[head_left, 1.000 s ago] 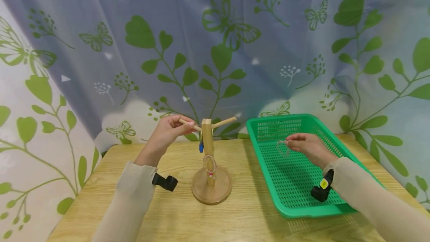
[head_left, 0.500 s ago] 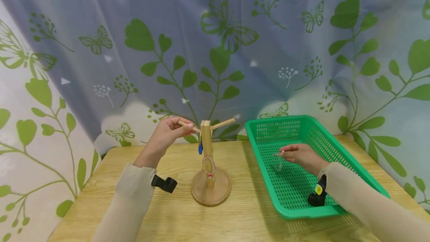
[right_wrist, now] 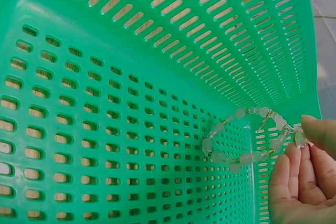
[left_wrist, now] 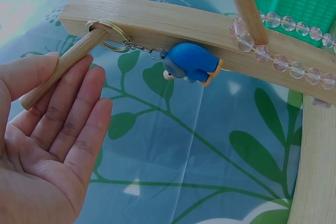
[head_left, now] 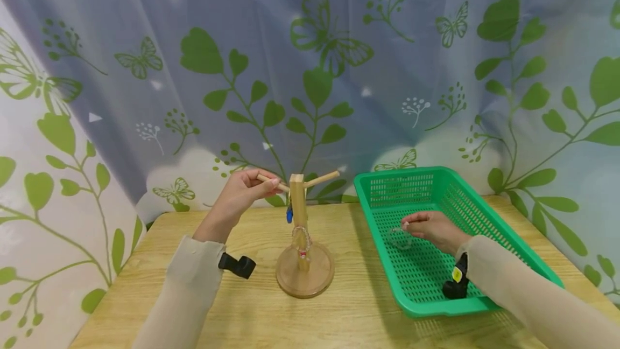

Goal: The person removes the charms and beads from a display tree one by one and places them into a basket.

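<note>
My left hand (head_left: 237, 195) pinches a wooden peg (left_wrist: 65, 69) of the jewelry stand (head_left: 298, 203) between thumb and fingers. From that peg a keychain (left_wrist: 191, 62) with a blue figure hangs by its metal ring, close to the post. Lower down, a bracelet (left_wrist: 281, 64) of clear and pinkish beads loops over another peg. Inside the green basket (head_left: 436, 308), my right hand (head_left: 436, 230) pinches one end of a pale beaded bracelet (right_wrist: 245, 159) with small gold-coloured spacers. Its loop spreads out low over the slotted floor.
The stand's round base (head_left: 305, 284) rests on the wood-grain table (head_left: 242, 316), left of the basket. An upper right peg (head_left: 323, 178) sticks out from the post. Behind the table hangs a curtain (head_left: 261, 42) printed with leaves and butterflies.
My right hand has moved down and slightly left in the basket with the bracelet, whose loop now spreads rather than hangs. The left hand keeps its place on the peg.
</note>
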The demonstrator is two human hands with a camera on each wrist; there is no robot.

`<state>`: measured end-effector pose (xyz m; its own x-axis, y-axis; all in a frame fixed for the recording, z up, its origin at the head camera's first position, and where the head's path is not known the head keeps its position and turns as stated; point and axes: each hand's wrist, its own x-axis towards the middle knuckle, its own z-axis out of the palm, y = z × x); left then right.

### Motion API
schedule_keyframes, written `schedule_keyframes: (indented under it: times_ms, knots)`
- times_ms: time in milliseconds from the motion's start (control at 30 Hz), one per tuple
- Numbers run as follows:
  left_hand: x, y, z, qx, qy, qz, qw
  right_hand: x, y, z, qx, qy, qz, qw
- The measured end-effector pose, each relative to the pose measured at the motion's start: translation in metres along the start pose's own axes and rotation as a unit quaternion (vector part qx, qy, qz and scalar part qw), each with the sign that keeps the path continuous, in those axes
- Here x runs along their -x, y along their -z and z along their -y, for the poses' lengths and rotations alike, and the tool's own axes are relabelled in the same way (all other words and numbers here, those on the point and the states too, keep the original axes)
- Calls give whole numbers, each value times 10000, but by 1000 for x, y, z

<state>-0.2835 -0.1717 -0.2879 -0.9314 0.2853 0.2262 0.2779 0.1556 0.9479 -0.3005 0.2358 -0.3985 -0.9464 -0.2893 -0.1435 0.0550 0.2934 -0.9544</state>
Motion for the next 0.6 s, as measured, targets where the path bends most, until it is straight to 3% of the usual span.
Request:
schedule_keyframes:
  times_ms: [600]
  knots:
    - [0, 0, -1, -47, -8, 37, 10000, -1, 0, -1, 92, -18, -185, 9998]
